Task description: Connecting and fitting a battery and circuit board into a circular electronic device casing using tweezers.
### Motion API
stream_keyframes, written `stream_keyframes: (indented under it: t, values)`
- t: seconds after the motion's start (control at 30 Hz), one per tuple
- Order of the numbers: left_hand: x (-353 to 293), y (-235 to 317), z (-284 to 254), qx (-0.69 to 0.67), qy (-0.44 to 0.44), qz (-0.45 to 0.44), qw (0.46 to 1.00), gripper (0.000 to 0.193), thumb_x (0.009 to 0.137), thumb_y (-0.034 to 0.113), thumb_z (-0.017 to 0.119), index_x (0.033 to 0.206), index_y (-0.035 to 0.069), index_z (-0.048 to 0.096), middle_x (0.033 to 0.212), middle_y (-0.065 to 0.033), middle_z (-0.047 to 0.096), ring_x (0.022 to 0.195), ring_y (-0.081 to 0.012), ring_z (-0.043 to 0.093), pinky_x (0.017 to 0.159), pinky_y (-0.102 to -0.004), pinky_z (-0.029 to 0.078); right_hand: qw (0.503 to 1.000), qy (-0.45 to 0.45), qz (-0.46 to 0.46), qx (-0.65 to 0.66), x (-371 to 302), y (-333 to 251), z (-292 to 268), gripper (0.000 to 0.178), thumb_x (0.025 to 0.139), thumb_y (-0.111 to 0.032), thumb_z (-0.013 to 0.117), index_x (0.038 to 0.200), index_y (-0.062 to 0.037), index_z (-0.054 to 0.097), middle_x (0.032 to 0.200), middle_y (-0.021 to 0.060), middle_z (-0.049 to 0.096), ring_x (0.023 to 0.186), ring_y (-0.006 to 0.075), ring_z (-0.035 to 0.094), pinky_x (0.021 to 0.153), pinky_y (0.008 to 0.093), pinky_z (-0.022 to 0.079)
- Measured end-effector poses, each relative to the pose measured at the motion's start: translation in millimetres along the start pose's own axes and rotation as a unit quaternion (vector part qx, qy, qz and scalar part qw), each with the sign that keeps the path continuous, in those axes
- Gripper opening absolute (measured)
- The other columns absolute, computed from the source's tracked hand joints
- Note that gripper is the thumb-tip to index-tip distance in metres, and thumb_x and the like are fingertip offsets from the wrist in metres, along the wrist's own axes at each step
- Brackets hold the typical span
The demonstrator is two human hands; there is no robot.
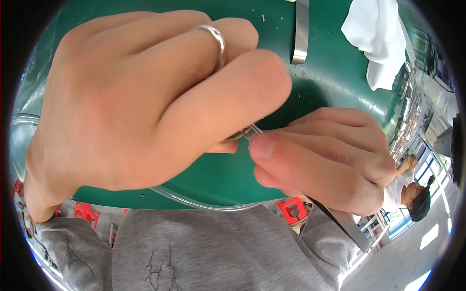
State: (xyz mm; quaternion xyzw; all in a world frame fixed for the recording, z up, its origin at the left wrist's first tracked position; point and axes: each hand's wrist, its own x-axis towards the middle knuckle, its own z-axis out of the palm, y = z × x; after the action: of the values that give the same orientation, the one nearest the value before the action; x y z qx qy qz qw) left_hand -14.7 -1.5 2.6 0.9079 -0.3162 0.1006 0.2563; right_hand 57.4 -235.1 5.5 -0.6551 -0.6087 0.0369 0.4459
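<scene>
The left hand [131, 102] pinches a small part [237, 137], silvery with a coppery glint and mostly hidden beneath it; the right hand [330, 155] grips metal tweezers [348, 229], their middle covered, tips at the part, above a green bench [213, 179].

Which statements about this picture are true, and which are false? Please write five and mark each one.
1. The left hand wears a silver ring. True.
2. The right hand holds a thin metal tool. True.
3. Both hands are gloved. False: both are bare.
4. The white cloth lies at the picture's lower left. False: it lies at the upper right.
5. The work surface is red. False: it is green.
</scene>
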Motion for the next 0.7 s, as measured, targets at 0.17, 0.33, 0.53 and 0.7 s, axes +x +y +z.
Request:
stream_keyframes:
  t: [0.17, 0.33, 0.53, 0.7]
  values:
    - [-0.1, 1.1, -0.5, 0.007, 0.000, -0.001, 1.000, 0.063, 0.066, 0.039, 0.079, 0.110, -0.004, 0.065, 0.082, -0.0126, 0.062, 0.061, -0.0262, 0.061, 0.051, -0.0334, 0.050, 1.000, 0.013, 0.007, -0.007, -0.1, -1.3, 3.2, 0.025, 0.080, -0.016, 0.082, 0.096, -0.0025, 0.068, 0.076, 0.0071, 0.075, 0.059, 0.0166, 0.070, 0.053, 0.0233, 0.052]
    - [2.6, -0.3, 4.7, 0.008, 0.017, 0.004, 1.000, 0.063, 0.065, 0.039, 0.078, 0.110, -0.003, 0.065, 0.083, -0.0127, 0.062, 0.062, -0.0266, 0.062, 0.052, -0.0335, 0.052, 1.000, -0.011, 0.022, 0.001, 0.1, 0.0, -2.4, 0.024, 0.082, -0.017, 0.081, 0.095, -0.0026, 0.068, 0.076, 0.0071, 0.075, 0.059, 0.0168, 0.070, 0.053, 0.0239, 0.052]
    - [-0.5, 0.5, -0.6, 0.026, 0.004, 0.006, 1.000, 0.064, 0.064, 0.040, 0.079, 0.108, -0.003, 0.066, 0.081, -0.0121, 0.062, 0.062, -0.0262, 0.062, 0.052, -0.0335, 0.052, 0.999, -0.024, 0.040, 0.019, 2.3, -3.1, -3.0, 0.024, 0.082, -0.017, 0.081, 0.096, -0.0031, 0.068, 0.077, 0.0073, 0.075, 0.059, 0.0173, 0.070, 0.053, 0.0242, 0.052]
    - [3.4, 3.4, 0.6, 0.014, 0.010, -0.008, 1.000, 0.064, 0.063, 0.040, 0.080, 0.108, -0.003, 0.066, 0.080, -0.0116, 0.061, 0.061, -0.0253, 0.061, 0.052, -0.0330, 0.051, 0.998, -0.034, 0.050, 0.011, 3.5, -3.8, -5.2, 0.025, 0.080, -0.017, 0.083, 0.096, -0.0041, 0.068, 0.080, 0.0065, 0.075, 0.061, 0.0169, 0.070, 0.053, 0.0239, 0.052]
